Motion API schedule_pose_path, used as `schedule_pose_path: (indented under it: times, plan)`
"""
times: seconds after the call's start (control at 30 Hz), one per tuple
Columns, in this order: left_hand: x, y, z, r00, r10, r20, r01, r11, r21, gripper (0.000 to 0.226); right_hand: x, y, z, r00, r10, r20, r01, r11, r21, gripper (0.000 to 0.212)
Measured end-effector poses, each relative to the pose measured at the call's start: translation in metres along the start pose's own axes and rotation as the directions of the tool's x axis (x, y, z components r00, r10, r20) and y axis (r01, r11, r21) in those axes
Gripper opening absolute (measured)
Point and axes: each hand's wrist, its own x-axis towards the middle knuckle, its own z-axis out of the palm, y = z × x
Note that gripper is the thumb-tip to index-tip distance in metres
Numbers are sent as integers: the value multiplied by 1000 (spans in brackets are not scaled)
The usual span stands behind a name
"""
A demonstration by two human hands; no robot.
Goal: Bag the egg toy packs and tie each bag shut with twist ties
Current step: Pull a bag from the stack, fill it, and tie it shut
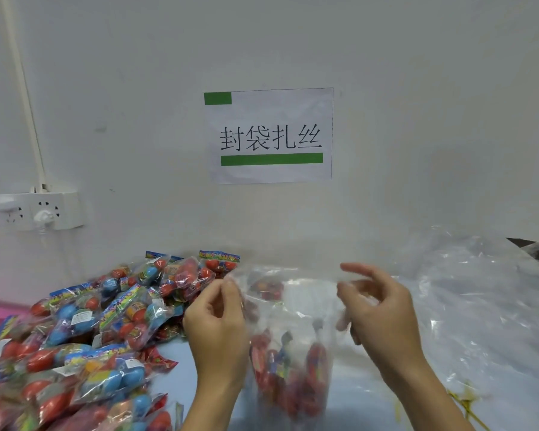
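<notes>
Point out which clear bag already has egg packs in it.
The upright clear bag held between the left hand and right hand; the plastic bags on the right lie crumpled.

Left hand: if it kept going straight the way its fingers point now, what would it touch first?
The left hand already pinches the clear bag at its mouth edge. Going up and away, it would probably meet the egg toy packs by the wall; depth is unclear.

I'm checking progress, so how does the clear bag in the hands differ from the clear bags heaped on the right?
The held bag stands upright between the left hand and right hand; the heap of bags lies crumpled on the table. The held bag has egg toy packs inside; none show in the heap. The held bag's mouth is being gripped; nothing touches the heap. Both are transparent plastic.
</notes>
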Motion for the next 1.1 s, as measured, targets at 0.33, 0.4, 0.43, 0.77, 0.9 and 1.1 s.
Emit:
schedule_pose_path:
  times: [0.33,0.4,0.43,0.77,0.9,1.1]
  plan:
    - [0,-2,0,998,46,-31,-41,988,147,45,4,-2,1,998,28,-61,-10,961,275,22]
    - [1,-4,-2,999,-33,-1,32,968,251,48,4,-1,1,997,32,-63,-14,961,275,21]
    - [0,-6,-2,995,-102,15,93,948,305,51,3,1,2,997,64,-47,-49,962,269,20]
    - [1,3,-2,959,-282,-25,283,958,43,69,6,9,0,968,232,91,-240,966,94,31]
    - [2,0,-2,908,-417,36,418,907,-50,57,-3,8,2,825,319,466,-297,947,-122,46]
    - [-5,7,3,984,-173,-27,175,983,62,32,-7,12,11,932,167,322,-109,976,-189,16]
